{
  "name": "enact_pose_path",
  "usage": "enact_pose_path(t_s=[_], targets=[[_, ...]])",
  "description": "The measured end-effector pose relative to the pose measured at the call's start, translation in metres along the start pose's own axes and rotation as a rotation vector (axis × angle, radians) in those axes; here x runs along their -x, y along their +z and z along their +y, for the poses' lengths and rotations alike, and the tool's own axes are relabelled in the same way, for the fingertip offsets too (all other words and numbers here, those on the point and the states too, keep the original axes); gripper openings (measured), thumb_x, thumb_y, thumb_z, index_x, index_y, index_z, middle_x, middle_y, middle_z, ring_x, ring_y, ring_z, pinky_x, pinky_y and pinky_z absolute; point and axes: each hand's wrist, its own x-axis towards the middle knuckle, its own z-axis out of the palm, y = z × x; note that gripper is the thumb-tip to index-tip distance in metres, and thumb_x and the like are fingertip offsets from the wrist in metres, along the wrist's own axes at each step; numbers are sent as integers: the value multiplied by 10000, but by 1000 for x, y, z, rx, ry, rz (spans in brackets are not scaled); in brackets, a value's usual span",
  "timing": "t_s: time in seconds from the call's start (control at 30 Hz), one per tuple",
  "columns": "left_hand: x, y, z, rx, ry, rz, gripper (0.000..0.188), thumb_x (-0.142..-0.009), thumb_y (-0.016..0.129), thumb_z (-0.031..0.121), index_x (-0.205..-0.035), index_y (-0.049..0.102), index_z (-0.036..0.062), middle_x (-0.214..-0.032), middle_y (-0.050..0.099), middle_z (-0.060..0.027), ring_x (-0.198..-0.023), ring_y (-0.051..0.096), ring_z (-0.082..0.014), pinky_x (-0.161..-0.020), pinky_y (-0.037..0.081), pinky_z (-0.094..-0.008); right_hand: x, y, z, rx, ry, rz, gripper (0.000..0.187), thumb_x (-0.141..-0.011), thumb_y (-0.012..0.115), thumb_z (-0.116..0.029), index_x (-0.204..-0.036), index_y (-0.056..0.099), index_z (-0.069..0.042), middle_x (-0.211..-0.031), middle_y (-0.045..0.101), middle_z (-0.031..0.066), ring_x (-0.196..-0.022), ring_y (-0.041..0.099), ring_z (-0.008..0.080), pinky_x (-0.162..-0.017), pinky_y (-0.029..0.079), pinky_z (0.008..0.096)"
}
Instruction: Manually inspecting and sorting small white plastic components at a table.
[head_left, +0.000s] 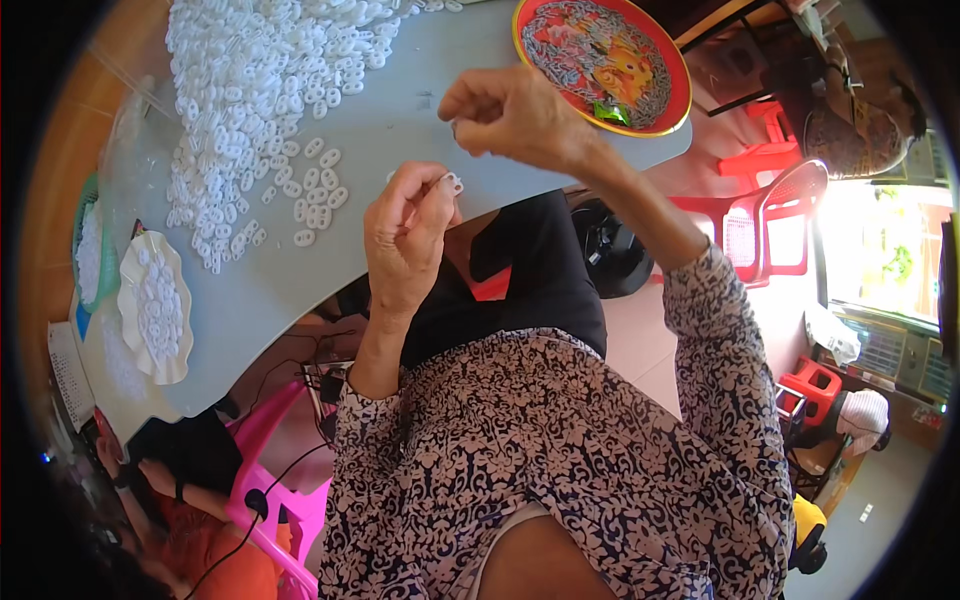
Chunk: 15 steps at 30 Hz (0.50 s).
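My left hand (pixel 405 240) is closed, pinching a small white two-holed plastic piece (pixel 454 184) at the thumb and fingertip near the table's edge. Farther off and to the right, my right hand (pixel 520 115) is curled shut in a pinch; whatever its fingertips hold is too small to name. A large heap of the same white oval pieces (pixel 260 90) covers the far left of the table, with several loose ones (pixel 318 190) spilling toward my left hand. Beyond my right hand sits a round red tray (pixel 683 80) with a yellow rim, strewn with small grey metal parts (pixel 560 50).
The grey table (pixel 290 285) curves in front of me. On its left stand a cream scalloped dish (pixel 182 360) of white pieces and a green basket (pixel 88 200). Pink chair (pixel 270 530) and seated person (pixel 200 540) are lower left; red chairs (pixel 785 215) stand right.
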Motion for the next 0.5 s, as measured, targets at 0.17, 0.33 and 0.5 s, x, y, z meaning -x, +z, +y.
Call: enact_pose_path(t_s=[0.17, 0.33, 0.5], targets=[[-1, 5, -2, 90, -2, 64, 74, -886, 528, 54, -876, 560, -12, -721, 558, -17, -627, 498, -58, -580, 401, -187, 27, 17, 1, -332, 115, 148, 173, -754, 622, -62, -891, 669, 33, -679, 649, 58, -611, 598, 88, -575, 488, 225], [-11, 8, -5, 182, -46, 58, 123, -892, 523, 97, -862, 576, -10, -711, 567, -21, -641, 504, -64, -646, 404, -199, 35, 19, 8, -457, 82, 175, 137, -774, 627, -53, -872, 664, 36, -697, 639, 33, -639, 590, 65, -590, 484, 211], [-17, 14, -5, 270, -91, 73, 156, -892, 522, 128, -844, 588, -6, -686, 564, -25, -652, 507, -72, -672, 404, -218, 40, 21, 19, -571, 42, 261, 129, -812, 613, -47, -912, 647, 27, -748, 634, 8, -668, 596, 60, -624, 490, 202]])
